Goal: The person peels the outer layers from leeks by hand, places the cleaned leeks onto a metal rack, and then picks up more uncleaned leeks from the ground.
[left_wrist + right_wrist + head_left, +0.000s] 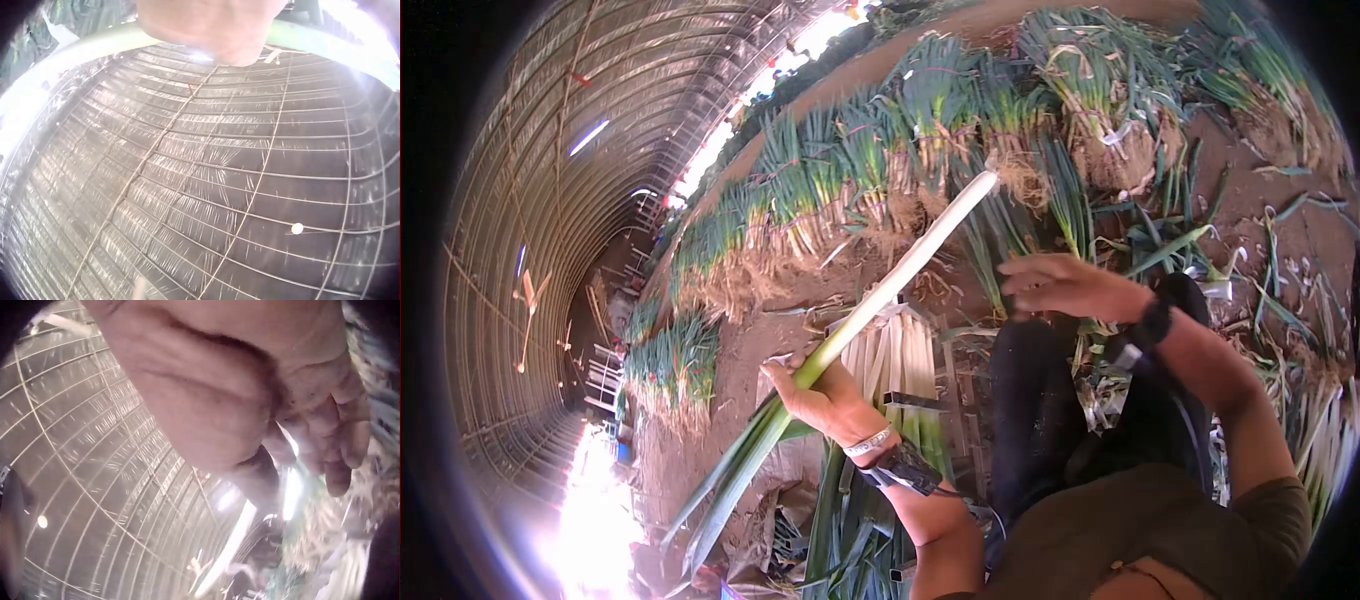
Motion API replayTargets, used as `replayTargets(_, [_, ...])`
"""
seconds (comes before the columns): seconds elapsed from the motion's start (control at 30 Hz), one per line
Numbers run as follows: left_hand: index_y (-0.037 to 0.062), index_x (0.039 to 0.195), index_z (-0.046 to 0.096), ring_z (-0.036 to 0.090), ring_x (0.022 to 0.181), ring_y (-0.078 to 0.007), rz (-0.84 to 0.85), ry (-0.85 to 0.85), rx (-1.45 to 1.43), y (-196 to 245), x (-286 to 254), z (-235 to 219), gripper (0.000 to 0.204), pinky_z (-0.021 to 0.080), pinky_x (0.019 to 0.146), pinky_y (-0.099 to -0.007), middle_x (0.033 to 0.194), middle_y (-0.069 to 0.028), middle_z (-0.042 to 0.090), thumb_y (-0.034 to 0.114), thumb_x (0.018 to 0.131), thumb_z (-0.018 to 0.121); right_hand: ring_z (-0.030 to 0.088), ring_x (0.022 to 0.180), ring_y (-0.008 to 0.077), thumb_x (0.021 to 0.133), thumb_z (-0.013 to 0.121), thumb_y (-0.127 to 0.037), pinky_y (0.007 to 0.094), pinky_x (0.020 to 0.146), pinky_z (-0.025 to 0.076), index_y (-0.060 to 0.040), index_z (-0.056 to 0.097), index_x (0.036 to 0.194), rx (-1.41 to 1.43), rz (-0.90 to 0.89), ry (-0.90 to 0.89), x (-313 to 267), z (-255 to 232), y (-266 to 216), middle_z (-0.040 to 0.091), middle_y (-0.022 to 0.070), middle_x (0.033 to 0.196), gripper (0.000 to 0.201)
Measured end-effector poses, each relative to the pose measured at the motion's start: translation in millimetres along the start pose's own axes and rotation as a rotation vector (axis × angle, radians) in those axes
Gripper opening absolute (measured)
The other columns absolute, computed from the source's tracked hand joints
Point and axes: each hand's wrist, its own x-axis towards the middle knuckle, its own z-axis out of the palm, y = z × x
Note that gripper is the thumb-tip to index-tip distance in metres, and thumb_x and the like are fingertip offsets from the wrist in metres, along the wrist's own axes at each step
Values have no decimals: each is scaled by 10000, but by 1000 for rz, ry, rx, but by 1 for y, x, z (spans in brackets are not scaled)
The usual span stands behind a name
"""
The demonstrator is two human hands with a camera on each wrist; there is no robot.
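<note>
One long leek (915,258), white in the stalk and green in the leaves, slants across the head view. My left hand (828,400) grips it where white turns to green, and its leaves trail down to the left. The white end points up and away, in front of the standing bundles. To the right of the stalk my right hand (1070,287) hovers over the knees with loosely bent fingers, holding nothing. Its palm (219,400) fills much of the right wrist view, where the pale stalk (231,547) shows beyond it.
Peeled leeks (900,350) lie stacked between metal uprights below the left forearm. Tied leek bundles (940,100) with roots stand in rows across the soil. Loose leaves (1280,240) litter the right. More pale stalks (1325,440) lie at the right edge, under an arched roof (630,90).
</note>
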Motion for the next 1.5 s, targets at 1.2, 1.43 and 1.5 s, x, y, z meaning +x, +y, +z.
replayTargets(1.2, [-41,1089,503,590,1021,-290,-202,52,-55,-8,20,-50,404,476,959,-436,1062,-189,601,243,851,664,520,647,76,920,496,-56,193,574,450,-91,589,903,1198,-566,443,-81,-115,27,544,-37,752,101])
replayTargets(1.43, [-19,1082,513,589,976,-262,-144,34,69,-26,15,-39,411,485,944,-420,1040,-170,603,235,819,700,525,1116,364,783,651,-148,416,941,436,-76,504,1274,-1270,191,1247,-101,-133,47,579,168,1122,517])
replayTargets(1.5, [-34,1062,539,586,959,-242,-177,41,39,-36,19,-40,427,494,919,-372,1027,-149,611,260,805,712,587,1017,335,804,667,-224,412,852,495,-84,539,1220,-1169,-136,950,-78,-97,34,569,152,1176,458])
